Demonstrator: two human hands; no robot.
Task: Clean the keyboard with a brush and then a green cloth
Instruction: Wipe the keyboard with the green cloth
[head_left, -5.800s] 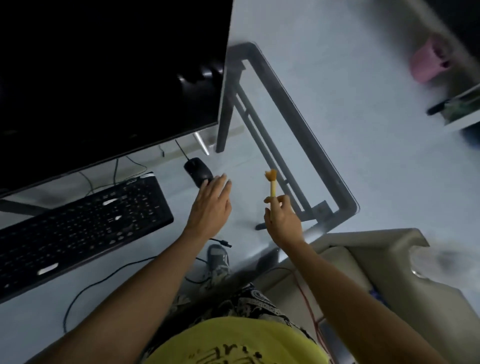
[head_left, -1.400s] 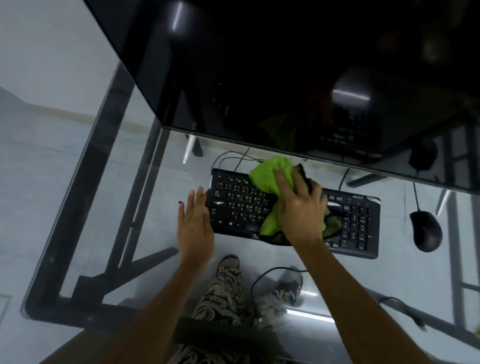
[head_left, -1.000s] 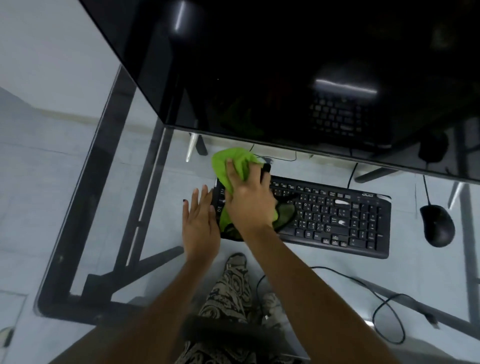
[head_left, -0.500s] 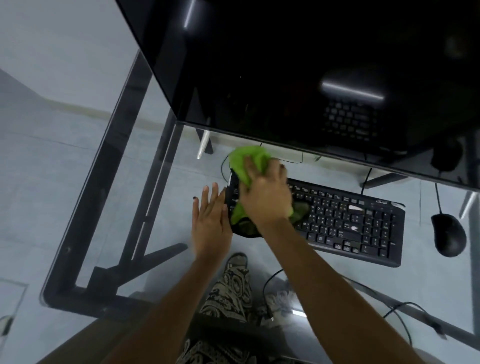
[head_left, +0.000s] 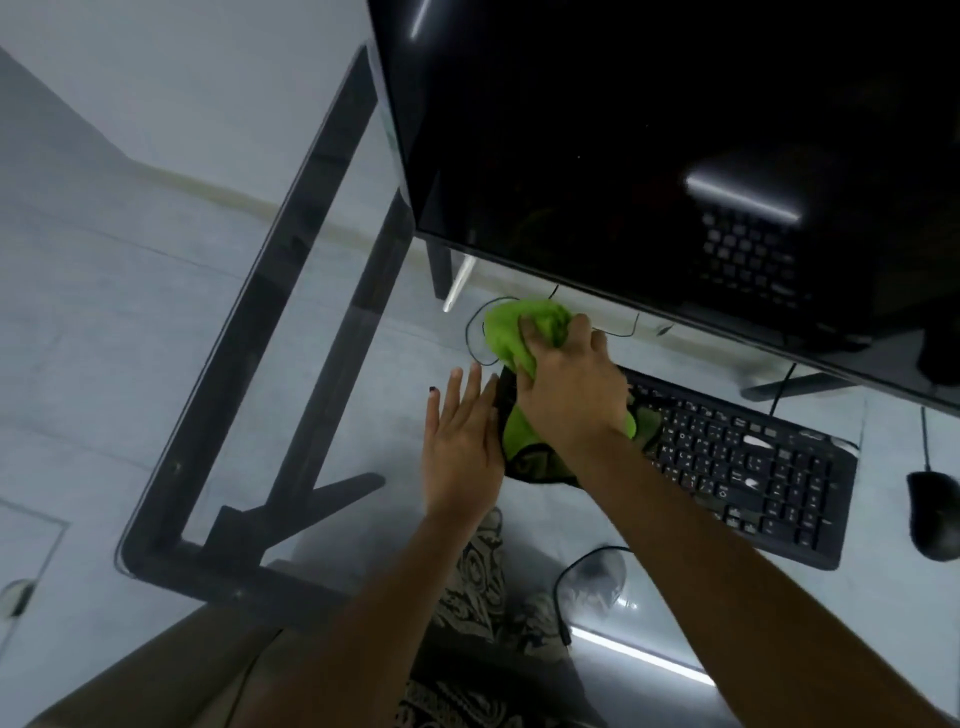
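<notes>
A black keyboard (head_left: 737, 462) lies on the glass desk below the monitor. My right hand (head_left: 569, 395) presses a bunched green cloth (head_left: 519, 327) onto the keyboard's left end, with cloth sticking out past the fingers and under the palm. My left hand (head_left: 460, 441) lies flat with fingers spread on the glass, touching the keyboard's left edge. The left part of the keyboard is hidden under the cloth and hand. No brush is in view.
A large dark monitor (head_left: 675, 156) overhangs the back of the desk. A black mouse (head_left: 935, 514) sits at the far right with its cable. The glass desk (head_left: 208, 415) ends at the left on a dark frame; legs and cables show through it.
My right hand has wiped the green cloth from the keyboard's middle to its left end. My left hand has stayed flat against the left edge. The brush seen earlier is gone from view.
</notes>
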